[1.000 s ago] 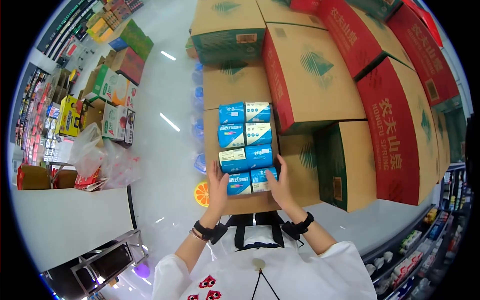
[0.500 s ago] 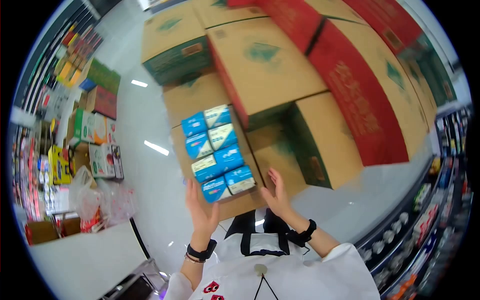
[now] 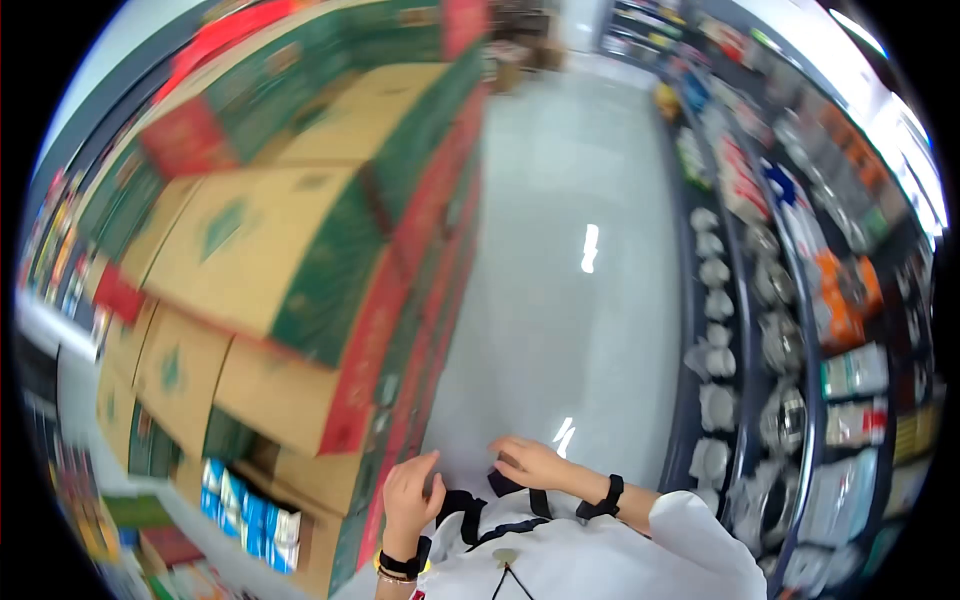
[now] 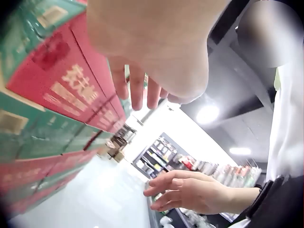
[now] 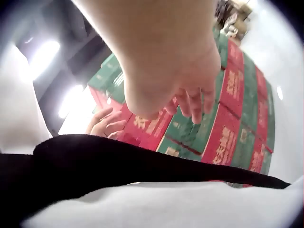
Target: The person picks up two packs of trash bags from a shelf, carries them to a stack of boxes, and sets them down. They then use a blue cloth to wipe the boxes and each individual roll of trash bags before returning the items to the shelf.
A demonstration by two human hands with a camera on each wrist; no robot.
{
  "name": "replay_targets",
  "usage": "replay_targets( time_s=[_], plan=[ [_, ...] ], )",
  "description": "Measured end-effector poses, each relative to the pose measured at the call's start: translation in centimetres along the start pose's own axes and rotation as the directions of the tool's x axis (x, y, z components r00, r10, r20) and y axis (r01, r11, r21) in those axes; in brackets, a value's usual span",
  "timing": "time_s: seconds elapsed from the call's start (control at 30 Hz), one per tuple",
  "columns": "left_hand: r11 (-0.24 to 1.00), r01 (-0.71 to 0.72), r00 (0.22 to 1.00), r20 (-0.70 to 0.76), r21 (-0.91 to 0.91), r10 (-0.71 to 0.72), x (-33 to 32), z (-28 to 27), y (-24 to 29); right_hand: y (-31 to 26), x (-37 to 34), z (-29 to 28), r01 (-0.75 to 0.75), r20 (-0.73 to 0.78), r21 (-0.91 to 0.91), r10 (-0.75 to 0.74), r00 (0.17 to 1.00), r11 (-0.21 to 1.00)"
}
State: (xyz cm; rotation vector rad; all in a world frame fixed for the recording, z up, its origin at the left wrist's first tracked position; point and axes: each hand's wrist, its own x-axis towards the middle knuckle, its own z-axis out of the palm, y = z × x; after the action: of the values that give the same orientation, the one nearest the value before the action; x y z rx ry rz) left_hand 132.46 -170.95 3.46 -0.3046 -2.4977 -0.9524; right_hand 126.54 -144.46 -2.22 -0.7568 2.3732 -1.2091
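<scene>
Both hands hang in front of the white top, apart from each other and holding nothing. In the head view the left hand (image 3: 408,502) has loosely bent fingers, and the right hand (image 3: 535,466) points its relaxed fingers toward it. Blue-and-white packs (image 3: 245,515) lie in rows on a cardboard box at the lower left, away from both hands. The left wrist view shows the left hand (image 4: 147,57) with fingers hanging and the right hand (image 4: 199,192) beyond it. In the right wrist view the right hand (image 5: 175,80) hangs before stacked boxes, the left hand (image 5: 107,124) behind.
Red, green and brown cartons (image 3: 240,235) are stacked at the left of the head view. A pale floor aisle (image 3: 570,200) runs ahead. Dark shelves with bowls (image 3: 715,405) and packaged goods (image 3: 855,370) line the right side.
The view has swung right toward the aisle, so the cartons and blue packs now lie at the left. Both hands have moved away from the packs and closer together.
</scene>
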Motion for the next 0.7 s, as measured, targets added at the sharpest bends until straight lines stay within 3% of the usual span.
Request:
replay_targets(
  time_s=[0.07,0.1,0.17,0.33,0.47,0.53,0.57,0.63,0.7],
  plan=[
    [0.993,-0.085,0.970,0.221,-0.084,0.102,2.9,4.4,0.9,2.9,-2.6,-3.3,0.029,-0.123,-0.073,-0.037,0.992,0.997],
    [0.982,-0.158,0.953,0.243,-0.107,0.180,5.3,6.0,2.2,3.3,-3.9,-5.2,-0.003,-0.167,-0.069,-0.009,0.986,0.998],
    [0.976,-0.172,0.921,0.329,-0.135,0.208,7.8,9.1,3.1,4.3,-5.5,-7.2,-0.186,-0.222,0.086,0.201,0.954,0.979],
    [0.966,-0.227,0.813,0.521,-0.124,0.258,15.4,15.6,6.6,8.6,-9.2,-11.3,-0.251,-0.407,0.160,0.295,0.864,0.955],
    [0.965,-0.212,0.788,0.558,-0.154,0.262,20.5,22.1,4.6,13.3,-6.8,-14.1,-0.338,-0.418,0.170,0.379,0.826,0.926],
    [0.966,-0.196,0.779,0.571,-0.171,0.259,23.6,25.5,3.8,15.9,-5.1,-16.6,-0.314,-0.394,0.293,0.413,0.821,0.903],
    [0.972,-0.187,0.771,0.593,-0.139,0.233,25.1,27.2,3.2,18.2,-4.0,-17.2,-0.228,-0.407,0.488,0.450,0.795,0.843],
    [0.974,-0.193,0.763,0.606,-0.122,0.226,28.6,30.9,1.7,20.6,-2.2,-21.0,-0.203,-0.394,0.575,0.485,0.781,0.793],
    [0.989,-0.119,0.683,0.715,-0.091,0.147,32.5,34.2,0.7,22.6,-1.0,-24.8,-0.175,-0.368,0.663,0.521,0.770,0.728]
  ],
)
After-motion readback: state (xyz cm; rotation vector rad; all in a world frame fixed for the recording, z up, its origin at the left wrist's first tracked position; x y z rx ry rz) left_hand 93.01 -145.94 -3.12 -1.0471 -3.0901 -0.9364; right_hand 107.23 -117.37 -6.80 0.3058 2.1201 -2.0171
